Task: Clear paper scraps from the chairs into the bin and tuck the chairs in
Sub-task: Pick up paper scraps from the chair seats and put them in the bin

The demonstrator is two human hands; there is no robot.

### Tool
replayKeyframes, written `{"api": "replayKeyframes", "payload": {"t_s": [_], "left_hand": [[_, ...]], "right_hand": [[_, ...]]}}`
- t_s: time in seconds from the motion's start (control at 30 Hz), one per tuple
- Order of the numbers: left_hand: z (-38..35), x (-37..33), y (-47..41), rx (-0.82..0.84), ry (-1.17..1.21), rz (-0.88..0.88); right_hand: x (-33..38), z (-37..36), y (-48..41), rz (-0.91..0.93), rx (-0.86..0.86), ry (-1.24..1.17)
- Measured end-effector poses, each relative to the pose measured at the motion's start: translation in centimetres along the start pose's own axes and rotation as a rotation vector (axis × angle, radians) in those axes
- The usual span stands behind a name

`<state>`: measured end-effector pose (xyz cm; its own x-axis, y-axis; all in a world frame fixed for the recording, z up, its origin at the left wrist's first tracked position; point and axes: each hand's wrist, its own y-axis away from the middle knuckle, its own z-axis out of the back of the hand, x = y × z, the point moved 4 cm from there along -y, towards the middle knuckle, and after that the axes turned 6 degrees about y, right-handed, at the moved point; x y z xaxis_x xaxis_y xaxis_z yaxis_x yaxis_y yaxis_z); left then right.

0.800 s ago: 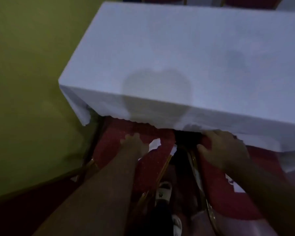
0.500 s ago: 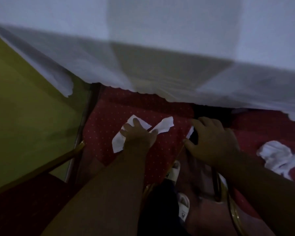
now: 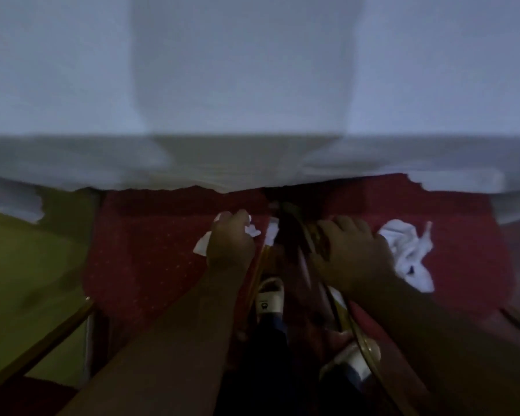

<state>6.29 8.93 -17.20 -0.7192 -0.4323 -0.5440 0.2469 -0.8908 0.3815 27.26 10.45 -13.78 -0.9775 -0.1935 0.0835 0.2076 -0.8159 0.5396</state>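
Two red dotted chair seats sit side by side under the edge of a white tablecloth. On the left chair seat (image 3: 150,259), my left hand (image 3: 230,243) is closed around white paper scraps (image 3: 201,246) that stick out on both sides of the fist. My right hand (image 3: 351,253) rests palm down on the inner edge of the right chair seat (image 3: 463,235), fingers spread, holding nothing that I can see. A large crumpled white paper (image 3: 409,253) lies on the right seat just beyond that hand. A small scrap (image 3: 272,234) shows in the gap between the chairs.
The white tablecloth (image 3: 252,85) fills the upper half and overhangs the seats' far edges. Gold chair frames (image 3: 364,334) run between the seats. My feet in white sandals (image 3: 269,298) stand in the gap. Yellow-green floor (image 3: 27,265) lies to the left.
The view has dropped closer to the seats. My left hand has gathered the flat scraps into its fist and slid right. My right hand has shifted onto the right seat's edge.
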Motion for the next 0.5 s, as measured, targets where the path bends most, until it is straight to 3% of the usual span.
{"api": "replayKeyframes", "payload": {"t_s": [0.17,0.27,0.5], "left_hand": [[-5.3,-9.0,0.6,0.132,0.026,-0.172],[-9.0,-12.7,1.3,0.180,-0.055,-0.216],[-15.6,-15.7,3.3,0.244,-0.066,-0.302]], "right_hand": [[-7.4,-0.3,2.2,-0.136,-0.058,-0.048],[-12.7,-2.6,2.7,-0.178,0.023,-0.024],[-19.1,-9.2,0.7,-0.252,-0.013,-0.214]]}}
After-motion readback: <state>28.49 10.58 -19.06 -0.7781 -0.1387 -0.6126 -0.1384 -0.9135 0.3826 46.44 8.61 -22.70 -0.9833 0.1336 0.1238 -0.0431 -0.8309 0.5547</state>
